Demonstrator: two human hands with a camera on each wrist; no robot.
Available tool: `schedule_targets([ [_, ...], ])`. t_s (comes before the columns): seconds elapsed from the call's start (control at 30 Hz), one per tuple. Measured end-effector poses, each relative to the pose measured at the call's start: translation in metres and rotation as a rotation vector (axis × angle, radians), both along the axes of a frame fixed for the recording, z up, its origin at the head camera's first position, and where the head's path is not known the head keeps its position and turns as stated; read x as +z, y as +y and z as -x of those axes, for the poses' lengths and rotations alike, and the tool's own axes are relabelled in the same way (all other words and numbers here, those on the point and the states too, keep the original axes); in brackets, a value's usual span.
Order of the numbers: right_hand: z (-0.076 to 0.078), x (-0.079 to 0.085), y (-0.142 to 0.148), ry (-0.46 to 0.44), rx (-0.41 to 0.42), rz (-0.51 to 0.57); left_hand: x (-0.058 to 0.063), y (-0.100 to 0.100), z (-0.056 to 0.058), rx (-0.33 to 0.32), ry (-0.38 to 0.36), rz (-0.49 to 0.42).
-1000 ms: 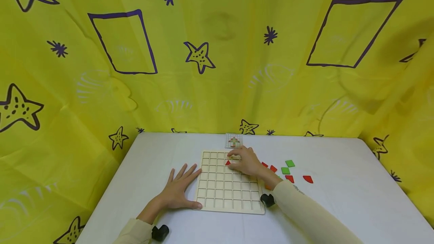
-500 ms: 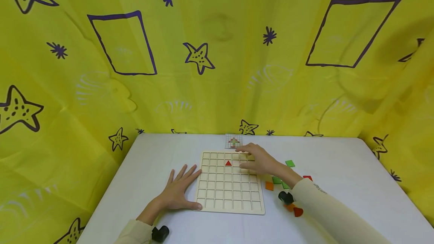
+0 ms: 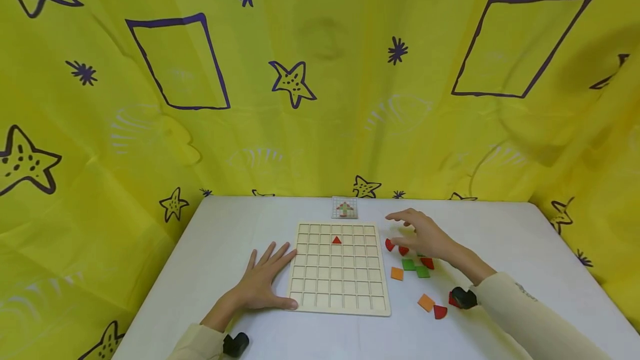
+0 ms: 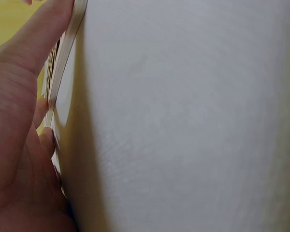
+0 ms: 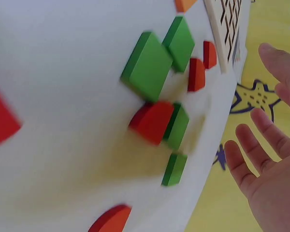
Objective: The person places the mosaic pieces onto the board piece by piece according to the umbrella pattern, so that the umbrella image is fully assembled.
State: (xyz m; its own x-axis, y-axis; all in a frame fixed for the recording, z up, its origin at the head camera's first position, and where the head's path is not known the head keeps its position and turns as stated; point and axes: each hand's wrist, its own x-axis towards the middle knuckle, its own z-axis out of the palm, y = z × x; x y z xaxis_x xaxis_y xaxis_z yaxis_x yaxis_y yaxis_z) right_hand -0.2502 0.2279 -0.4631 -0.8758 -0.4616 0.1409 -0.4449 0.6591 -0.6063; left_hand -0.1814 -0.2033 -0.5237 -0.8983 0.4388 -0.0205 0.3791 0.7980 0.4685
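Observation:
A square pale wooden board [image 3: 330, 279] with a grid of recesses lies on the table, a red triangle [image 3: 336, 240] in one recess of its second row. My left hand [image 3: 265, 279] rests with spread fingers at the board's left side. In the left wrist view its thumb [image 4: 41, 34] touches the board's edge [image 4: 67, 53]. To the board's right, my right hand [image 3: 427, 236] is held over loose pieces, fingers slightly bent, holding nothing. Below it are green squares [image 5: 150, 67] and red quarter-round pieces [image 5: 154, 122], some partly hidden by the hand in the head view.
A small pattern card [image 3: 345, 208] lies behind the board. Orange squares [image 3: 397, 274] and more red pieces [image 3: 440, 312] are scattered right of the board on the white table [image 3: 220, 238]. A yellow patterned curtain [image 3: 320, 143] surrounds the table's back and sides.
My right hand has moved off the board to the right, over the loose pieces. The red triangle stays in its recess, now fully uncovered. My left hand has not moved.

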Motion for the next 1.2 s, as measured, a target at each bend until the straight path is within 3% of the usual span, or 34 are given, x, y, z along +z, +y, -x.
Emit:
schedule_targets([
  [0.43, -0.016, 0.001, 0.046, 0.102, -0.080, -0.016, 0.001, 0.001, 0.000, -0.009, 0.024, 0.003],
  [0.6, -0.028, -0.001, 0.067, 0.090, -0.112, -0.003, 0.007, 0.003, -0.001, -0.024, 0.027, -0.001],
  [0.77, -0.037, -0.006, 0.082, 0.068, -0.142, -0.006, 0.011, 0.004, -0.001, -0.005, -0.016, 0.040],
  [1.2, -0.057, -0.018, 0.102, 0.052, -0.202, -0.010, 0.002, 0.001, -0.001, -0.012, 0.028, 0.011],
])
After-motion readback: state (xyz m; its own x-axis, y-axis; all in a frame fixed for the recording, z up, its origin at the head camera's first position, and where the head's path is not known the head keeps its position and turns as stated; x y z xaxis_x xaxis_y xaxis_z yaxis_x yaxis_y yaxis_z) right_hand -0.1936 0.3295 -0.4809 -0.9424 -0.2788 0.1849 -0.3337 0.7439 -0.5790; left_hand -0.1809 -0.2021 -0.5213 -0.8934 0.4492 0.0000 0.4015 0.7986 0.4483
